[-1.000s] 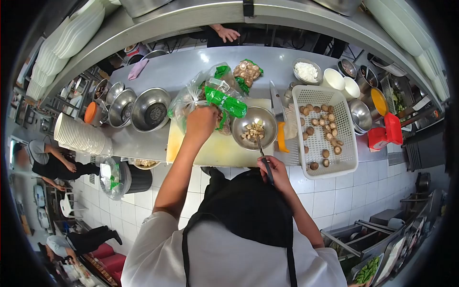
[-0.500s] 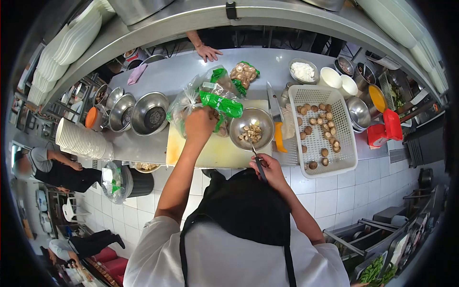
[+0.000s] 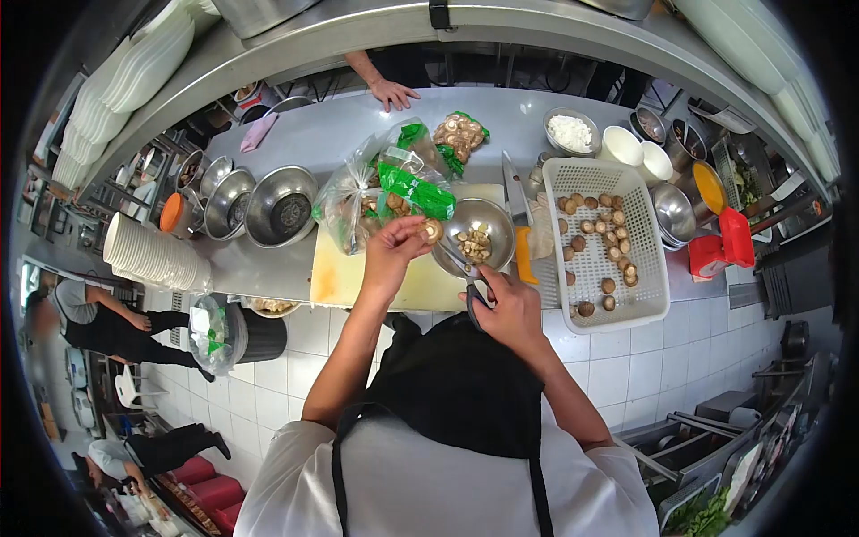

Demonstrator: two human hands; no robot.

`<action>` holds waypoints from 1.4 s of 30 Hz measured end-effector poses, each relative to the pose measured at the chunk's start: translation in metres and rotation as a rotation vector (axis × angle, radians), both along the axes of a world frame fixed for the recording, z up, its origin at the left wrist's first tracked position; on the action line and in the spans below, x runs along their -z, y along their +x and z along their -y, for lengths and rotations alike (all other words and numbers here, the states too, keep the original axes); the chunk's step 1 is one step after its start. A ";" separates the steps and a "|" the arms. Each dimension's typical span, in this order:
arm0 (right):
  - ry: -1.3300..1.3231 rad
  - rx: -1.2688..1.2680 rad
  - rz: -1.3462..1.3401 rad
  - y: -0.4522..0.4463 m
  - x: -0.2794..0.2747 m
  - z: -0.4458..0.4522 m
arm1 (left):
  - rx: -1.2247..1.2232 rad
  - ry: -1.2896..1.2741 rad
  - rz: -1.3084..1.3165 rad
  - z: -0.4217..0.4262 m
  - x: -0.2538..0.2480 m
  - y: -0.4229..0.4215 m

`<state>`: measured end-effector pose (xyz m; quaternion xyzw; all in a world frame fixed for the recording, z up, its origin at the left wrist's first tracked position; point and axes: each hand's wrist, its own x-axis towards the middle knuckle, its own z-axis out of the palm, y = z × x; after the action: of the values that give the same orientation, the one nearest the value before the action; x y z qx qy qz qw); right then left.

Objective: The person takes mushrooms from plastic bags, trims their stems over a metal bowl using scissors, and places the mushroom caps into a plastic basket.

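Pinched in the fingers of my left hand (image 3: 394, 255) is a mushroom (image 3: 431, 232), held at the left rim of a steel bowl (image 3: 508, 234). My right hand (image 3: 510, 309) grips a pair of scissors (image 3: 469, 279) with black handles, the blades pointing up and left toward the mushroom. Cut mushroom pieces (image 3: 474, 242) lie inside the bowl. Left of it, a clear plastic bag (image 3: 344, 210) with green printing holds more mushrooms and rests partly on a yellowish cutting board (image 3: 358, 285). To the right, a white perforated basket (image 3: 658, 259) contains several whole mushrooms (image 3: 616, 237).
A knife (image 3: 517, 201) with an orange handle lies between bowl and basket. A second mushroom bag (image 3: 460, 136) sits farther back. Steel bowls (image 3: 280, 208) stand on the left. Across the table rests another person's hand (image 3: 392, 93). A metal shelf (image 3: 555, 31) spans overhead.
My left hand has come out of the plastic bag, toward me, with a mushroom in its fingers. My right hand has turned and raised the scissors toward that mushroom.
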<state>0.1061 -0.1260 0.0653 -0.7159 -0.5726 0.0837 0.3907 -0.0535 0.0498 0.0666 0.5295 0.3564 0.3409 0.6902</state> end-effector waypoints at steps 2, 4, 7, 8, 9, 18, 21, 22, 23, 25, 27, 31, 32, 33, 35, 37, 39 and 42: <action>0.050 0.011 0.112 0.003 0.006 -0.001 | 0.009 0.000 0.008 0.004 0.005 0.004; 0.073 0.018 0.208 0.007 0.013 0.001 | 0.015 0.018 -0.001 0.007 0.011 0.007; -0.058 0.000 0.296 0.010 0.013 0.006 | 0.025 0.087 -0.056 0.008 0.022 0.009; -0.068 -0.007 0.316 0.010 0.013 0.007 | 0.031 0.119 -0.084 0.008 0.028 0.010; -0.079 -0.012 0.335 0.010 0.013 0.008 | 0.039 0.151 -0.113 0.009 0.033 0.012; -0.159 -0.016 0.334 0.009 0.038 0.014 | 0.055 0.062 -0.081 0.020 0.052 0.027; -0.149 -0.006 0.238 0.012 0.045 0.014 | 0.070 0.036 -0.052 0.020 0.053 0.030; -0.147 -0.005 0.195 0.012 0.044 0.014 | 0.077 0.047 -0.048 0.019 0.055 0.030; -0.087 -0.025 0.126 0.013 0.046 0.013 | 0.084 0.058 -0.045 0.018 0.058 0.031; 0.031 -0.066 -0.012 0.015 0.051 0.011 | 0.091 0.058 -0.021 0.019 0.058 0.032; -0.197 -0.141 -0.645 0.016 0.050 0.013 | 0.086 0.034 0.017 0.022 0.056 0.033; -0.285 -0.222 -1.393 0.010 0.054 0.018 | 0.126 -0.071 0.021 0.023 0.054 0.036; -0.307 -0.197 -1.272 0.009 0.056 0.017 | 0.117 -0.104 0.018 0.022 0.056 0.037; -0.327 -0.172 -1.151 0.008 0.056 0.016 | 0.108 -0.137 0.016 0.022 0.058 0.037; -0.300 -0.125 -0.724 0.009 0.051 0.016 | 0.122 -0.154 0.012 0.020 0.062 0.034; -0.201 -0.074 -0.118 0.008 0.028 0.018 | 0.132 -0.145 -0.025 0.021 0.065 0.033; -0.224 -0.004 -0.019 0.004 0.033 0.017 | 0.133 -0.110 -0.095 0.021 0.068 0.033; -0.186 0.032 0.005 0.001 0.042 0.017 | 0.097 -0.116 -0.115 0.018 0.075 0.035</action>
<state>0.1066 -0.1429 0.0228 -0.7584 -0.5517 0.1284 0.3224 -0.0188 0.0319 -0.0079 0.5241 0.3884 0.2549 0.7138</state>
